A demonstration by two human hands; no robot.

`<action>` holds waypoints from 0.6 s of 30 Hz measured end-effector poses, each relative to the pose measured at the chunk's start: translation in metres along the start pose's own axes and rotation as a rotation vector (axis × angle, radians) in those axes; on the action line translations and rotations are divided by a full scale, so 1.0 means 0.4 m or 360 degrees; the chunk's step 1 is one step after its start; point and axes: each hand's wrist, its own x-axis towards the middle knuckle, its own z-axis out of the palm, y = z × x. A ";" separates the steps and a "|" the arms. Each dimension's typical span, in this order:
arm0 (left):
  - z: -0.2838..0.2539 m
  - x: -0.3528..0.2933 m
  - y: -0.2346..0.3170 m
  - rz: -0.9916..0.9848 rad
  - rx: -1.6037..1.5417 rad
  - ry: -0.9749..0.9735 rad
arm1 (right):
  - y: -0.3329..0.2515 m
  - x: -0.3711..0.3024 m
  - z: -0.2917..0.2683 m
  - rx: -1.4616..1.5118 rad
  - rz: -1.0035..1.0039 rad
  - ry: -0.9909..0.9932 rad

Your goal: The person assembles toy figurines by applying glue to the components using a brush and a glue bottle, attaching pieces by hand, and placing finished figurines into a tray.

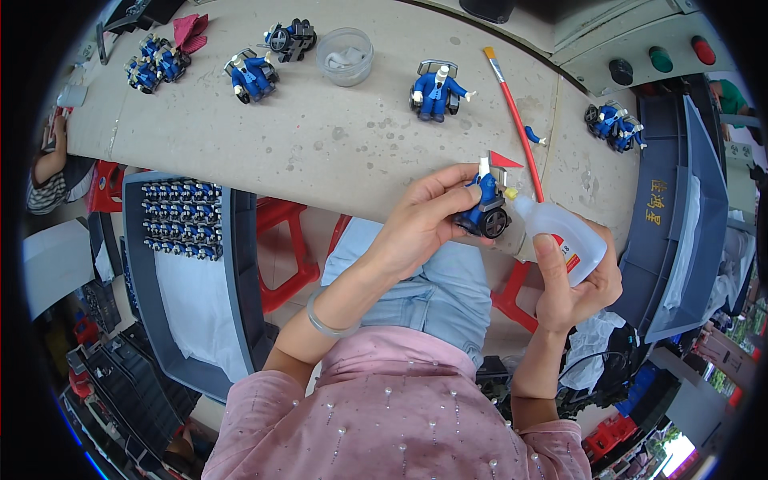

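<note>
And here it is, right at the near edge of the pale table (200, 128): the left hand (436, 204) has a firm pinch on a blue wheelchair figure (482, 210), thumb across its front, the other fingers partly lost behind it. The figure is held up with its white head on top and 1 dark wheel facing out; its far side is hidden.

Over on the right, the right hand (588, 268) is wrapped around a translucent squeeze bottle (570, 240), thumb in front, most of the fingers out of sight behind. The bottle tilts, its yellow nozzle tip (511, 194) right up by the chair's back, and whether they touch, nobody can tell from here!

Just behind the figure, a red pointed piece (506, 160), its base covered. Beside that, a red-handled brush (516, 120) with a small blue arm part (534, 137) next to it. Further back, 1 seated figure (438, 92) and a clear round cup (344, 78), its whitish contents hard to make out.

Down left, a grey tray (244, 272) shows 4 rows of tiny figures (182, 220), too small for detail. At the far left, another person's arm (53, 156) is cut off by the dark rim.
</note>
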 end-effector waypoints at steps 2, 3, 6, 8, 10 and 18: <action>0.001 0.005 0.000 0.0011 -0.0005 0.0037 | 0.002 0.001 0.000 0.0014 0.0022 0.0006; 0.002 0.008 0.002 0.0010 -0.0004 0.0034 | 0.003 0.004 0.001 0.0029 0.0043 0.0011; 0.005 0.017 0.010 0.0019 0.0015 0.0038 | 0.005 0.013 0.005 -0.0010 0.0008 0.0026; 0.003 0.016 0.010 0.0018 0.0012 0.0064 | 0.002 0.012 0.009 -0.0006 0.0025 0.0033; 0.004 0.005 0.016 0.0015 0.0020 0.0080 | -0.012 0.014 0.009 0.0033 0.0018 0.0031; -0.015 0.005 -0.024 -0.0014 -0.0132 -0.0042 | 0.089 -0.028 -0.032 0.0507 0.0309 0.0160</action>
